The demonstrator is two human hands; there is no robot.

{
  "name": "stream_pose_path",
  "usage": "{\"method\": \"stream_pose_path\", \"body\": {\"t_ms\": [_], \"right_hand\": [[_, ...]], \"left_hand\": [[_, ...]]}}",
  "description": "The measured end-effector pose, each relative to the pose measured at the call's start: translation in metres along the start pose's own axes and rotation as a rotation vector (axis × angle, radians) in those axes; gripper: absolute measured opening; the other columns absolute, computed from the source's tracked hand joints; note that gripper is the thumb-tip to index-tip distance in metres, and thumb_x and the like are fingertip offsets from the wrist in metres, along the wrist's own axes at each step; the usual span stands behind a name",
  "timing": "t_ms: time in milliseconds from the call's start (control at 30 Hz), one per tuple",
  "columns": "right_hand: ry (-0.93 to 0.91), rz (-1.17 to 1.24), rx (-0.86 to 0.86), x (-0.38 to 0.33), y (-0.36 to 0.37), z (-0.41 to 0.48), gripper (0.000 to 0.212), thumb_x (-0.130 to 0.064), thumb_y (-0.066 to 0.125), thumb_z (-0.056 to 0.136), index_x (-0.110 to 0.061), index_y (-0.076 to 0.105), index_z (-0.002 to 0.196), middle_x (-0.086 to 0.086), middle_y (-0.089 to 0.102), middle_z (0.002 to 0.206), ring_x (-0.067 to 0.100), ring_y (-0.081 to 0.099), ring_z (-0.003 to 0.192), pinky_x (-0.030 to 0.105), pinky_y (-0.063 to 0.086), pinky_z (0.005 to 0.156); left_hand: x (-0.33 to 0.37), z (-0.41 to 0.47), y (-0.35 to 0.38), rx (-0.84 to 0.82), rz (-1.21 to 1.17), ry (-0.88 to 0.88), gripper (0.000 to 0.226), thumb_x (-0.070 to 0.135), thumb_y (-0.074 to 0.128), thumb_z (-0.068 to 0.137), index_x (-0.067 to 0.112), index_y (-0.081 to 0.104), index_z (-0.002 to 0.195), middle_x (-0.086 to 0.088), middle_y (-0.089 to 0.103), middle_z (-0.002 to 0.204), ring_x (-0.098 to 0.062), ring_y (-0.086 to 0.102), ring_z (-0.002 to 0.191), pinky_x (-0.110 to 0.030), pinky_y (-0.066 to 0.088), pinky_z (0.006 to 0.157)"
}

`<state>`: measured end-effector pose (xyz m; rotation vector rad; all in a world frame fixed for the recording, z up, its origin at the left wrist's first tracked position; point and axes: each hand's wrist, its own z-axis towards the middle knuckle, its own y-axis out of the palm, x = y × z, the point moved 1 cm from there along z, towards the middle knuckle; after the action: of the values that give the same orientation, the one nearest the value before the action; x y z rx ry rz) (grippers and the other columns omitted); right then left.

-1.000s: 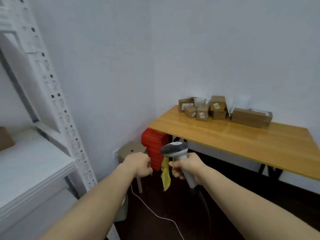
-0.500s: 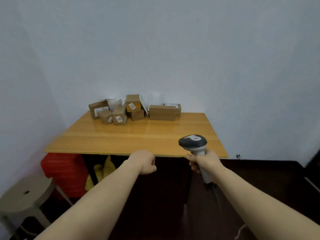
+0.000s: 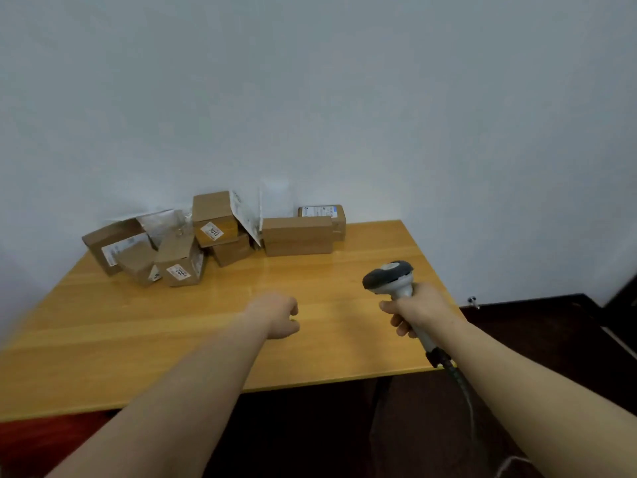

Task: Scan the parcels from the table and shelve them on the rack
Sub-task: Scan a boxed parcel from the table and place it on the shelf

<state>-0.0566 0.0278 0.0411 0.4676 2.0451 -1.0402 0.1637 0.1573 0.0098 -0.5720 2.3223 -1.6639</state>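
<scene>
Since half a second ago both arms have come forward over the table (image 3: 103, 343), now close below. The right hand (image 3: 418, 310) is clamped round the handle of the scanner (image 3: 387, 277); the left hand (image 3: 277, 315) is curled into a fist and, as far as this angle shows, holds nothing. The parcels (image 3: 213, 236) lie heaped at the table's far left, against the wall, well apart from both hands. Best to lift one front parcel clear, label up, then aim squarely.

The person is showing the left forearm (image 3: 193, 391) and the right forearm (image 3: 517, 381) bare from the lower edge of view to the wrists. The left hand (image 3: 275, 315) and the right hand (image 3: 422, 310) are likewise going uncovered.
</scene>
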Motion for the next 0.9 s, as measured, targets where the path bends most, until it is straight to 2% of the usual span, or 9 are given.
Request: {"method": "stream_pose_path", "body": {"t_ms": [133, 200, 400, 533, 633, 767, 900], "right_hand": [[0.025, -0.060, -0.013, -0.018, 0.000, 0.051, 0.015, -0.021, 0.068, 0.086, -0.008, 0.062, 0.082, 0.006, 0.064, 0.062, 0.016, 0.057, 0.045, 0.026, 0.043, 0.049], [0.028, -0.046, -0.024, -0.029, 0.003, 0.076, 0.015, -0.020, 0.068, 0.086, -0.007, 0.062, 0.082, 0.007, 0.063, 0.063, 0.017, 0.056, 0.046, 0.026, 0.043, 0.049], [0.081, 0.116, -0.068, -0.060, 0.013, 0.160, 0.013, -0.013, 0.070, 0.087, -0.004, 0.062, 0.081, 0.009, 0.060, 0.061, 0.017, 0.052, 0.043, 0.024, 0.041, 0.044], [0.058, 0.204, -0.102, -0.076, 0.011, 0.227, 0.014, -0.013, 0.069, 0.087, -0.005, 0.059, 0.083, 0.009, 0.059, 0.061, 0.016, 0.052, 0.043, 0.024, 0.042, 0.042], [0.096, 0.261, -0.128, -0.078, 0.009, 0.276, 0.014, -0.013, 0.070, 0.087, -0.005, 0.059, 0.082, 0.009, 0.060, 0.059, 0.016, 0.053, 0.042, 0.024, 0.043, 0.042], [0.182, 0.333, -0.188, -0.077, 0.015, 0.323, 0.014, -0.011, 0.070, 0.087, -0.003, 0.059, 0.082, 0.011, 0.059, 0.061, 0.019, 0.054, 0.046, 0.027, 0.043, 0.047], [0.211, 0.337, -0.238, -0.076, 0.024, 0.349, 0.013, -0.012, 0.070, 0.086, -0.003, 0.060, 0.085, 0.011, 0.059, 0.063, 0.019, 0.055, 0.049, 0.027, 0.044, 0.046]], "left_hand": [[-0.013, 0.051, -0.007, 0.026, -0.039, 0.000, 0.045, 0.036, 0.051, 0.093, 0.021, 0.049, 0.136, -0.001, 0.057, 0.126, -0.022, 0.055, 0.111, -0.029, 0.045, 0.078], [-0.019, 0.074, -0.011, 0.032, -0.053, 0.004, 0.047, 0.036, 0.052, 0.093, 0.020, 0.048, 0.137, -0.001, 0.054, 0.132, -0.022, 0.053, 0.116, -0.031, 0.046, 0.084], [-0.035, 0.155, -0.032, 0.072, -0.019, 0.009, 0.051, 0.031, 0.056, 0.092, 0.022, 0.044, 0.140, -0.001, 0.043, 0.141, -0.021, 0.037, 0.131, -0.036, 0.043, 0.096], [-0.045, 0.220, -0.049, 0.128, -0.002, -0.034, 0.062, 0.021, 0.063, 0.087, 0.022, 0.038, 0.144, -0.002, 0.036, 0.146, -0.021, 0.029, 0.137, -0.037, 0.041, 0.102], [-0.050, 0.275, -0.061, 0.157, -0.024, -0.064, 0.075, 0.011, 0.062, 0.087, 0.016, 0.023, 0.151, -0.005, 0.025, 0.154, -0.023, 0.019, 0.144, -0.039, 0.033, 0.112], [-0.060, 0.330, -0.063, 0.148, -0.018, -0.154, 0.094, 0.011, 0.064, 0.087, 0.011, -0.003, 0.153, -0.006, 0.000, 0.161, -0.024, -0.003, 0.148, -0.043, 0.024, 0.116], [-0.075, 0.365, -0.057, 0.097, 0.000, -0.214, 0.102, 0.009, 0.066, 0.085, 0.010, -0.011, 0.152, -0.006, -0.010, 0.161, -0.024, -0.012, 0.147, -0.045, 0.021, 0.115]]}}
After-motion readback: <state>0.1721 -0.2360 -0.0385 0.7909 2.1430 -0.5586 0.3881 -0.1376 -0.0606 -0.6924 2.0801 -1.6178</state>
